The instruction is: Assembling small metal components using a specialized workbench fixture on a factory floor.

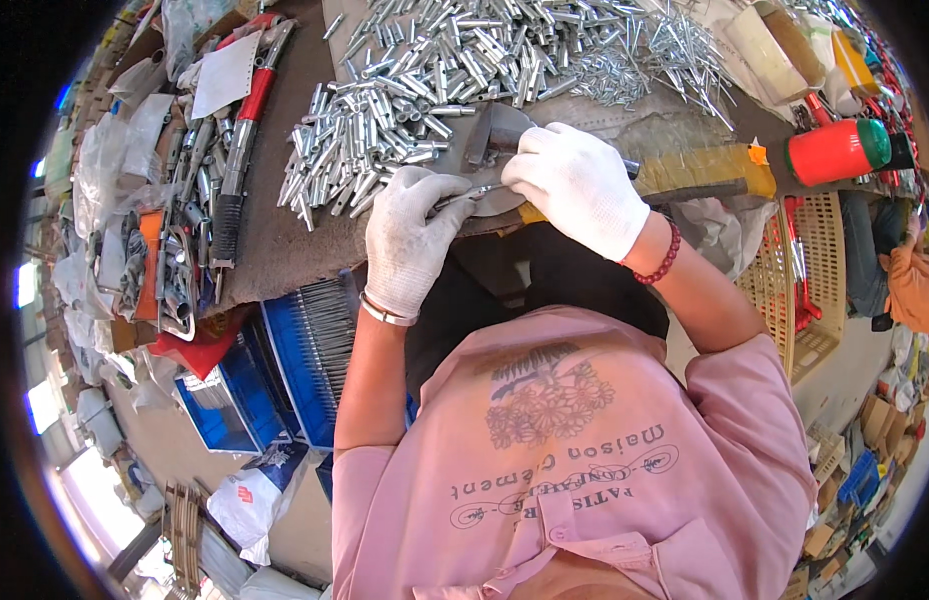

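Observation:
My left hand, in a white knitted glove, is closed with thumb and fingers pinching a slim metal pin. My right hand, gloved too, has its fingertips together at the pin's other end. Just beyond my hands a dark, angular metal block sits on the bench, partly behind the right hand. A heap of short silvery metal tubes lies beyond and to the left. Farther right is a pile of thin metal pins.
Bench carries a red-and-black tool at left and an open cardboard box at far right. A red-and-green cylinder lies near the right edge. Blue crates stand below left, a yellow plastic basket below right. Another person is at far right.

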Tool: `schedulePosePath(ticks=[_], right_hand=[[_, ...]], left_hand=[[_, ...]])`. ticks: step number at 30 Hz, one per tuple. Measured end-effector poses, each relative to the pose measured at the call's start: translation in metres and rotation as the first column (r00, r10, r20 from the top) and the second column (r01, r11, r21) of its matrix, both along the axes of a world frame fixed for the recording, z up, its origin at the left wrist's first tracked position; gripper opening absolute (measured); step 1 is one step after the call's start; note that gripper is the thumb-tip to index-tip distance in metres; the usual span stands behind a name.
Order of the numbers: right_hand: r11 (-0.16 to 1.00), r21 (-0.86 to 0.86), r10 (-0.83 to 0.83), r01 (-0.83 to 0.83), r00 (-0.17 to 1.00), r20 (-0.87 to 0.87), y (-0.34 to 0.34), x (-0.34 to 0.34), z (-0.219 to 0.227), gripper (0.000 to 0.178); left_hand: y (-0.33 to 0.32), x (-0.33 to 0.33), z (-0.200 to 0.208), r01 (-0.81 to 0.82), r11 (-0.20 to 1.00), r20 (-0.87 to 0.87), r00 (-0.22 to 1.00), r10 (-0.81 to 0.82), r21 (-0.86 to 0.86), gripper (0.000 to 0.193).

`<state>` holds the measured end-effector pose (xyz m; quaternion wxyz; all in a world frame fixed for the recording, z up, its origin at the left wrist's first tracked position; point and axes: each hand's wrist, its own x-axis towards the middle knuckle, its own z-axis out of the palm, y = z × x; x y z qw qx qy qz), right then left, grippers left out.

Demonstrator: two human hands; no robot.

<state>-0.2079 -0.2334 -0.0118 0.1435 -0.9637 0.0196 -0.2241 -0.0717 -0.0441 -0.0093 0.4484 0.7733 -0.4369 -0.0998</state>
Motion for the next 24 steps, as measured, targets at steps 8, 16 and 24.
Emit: schedulePosePath(ticks=[8, 16, 24], right_hand=[[0.999, 0.039, 0.036, -0.036, 0.999, -0.004, -0.002, 0.003, -0.006, 0.003], [0.993, 0.058, 0.101, -0.106, 0.991, 0.085, 0.003, 0.002, -0.002, 0.006], [0.849, -0.062, -0.529, 0.525, 0.843, -0.098, -0.097, -0.055, 0.014, 0.006]], left_hand=[[-0.001, -0.001, -0.006, 0.001, 1.000, 0.051, 0.999, 0.000, -0.028, 0.012], [-0.003, -0.006, -0.005, 0.021, 0.997, 0.209, 0.978, -0.005, -0.071, 0.012], [0.000, -0.009, 0.000, 0.020, 0.999, 0.230, 0.973, -0.009, -0.044, 0.016]])
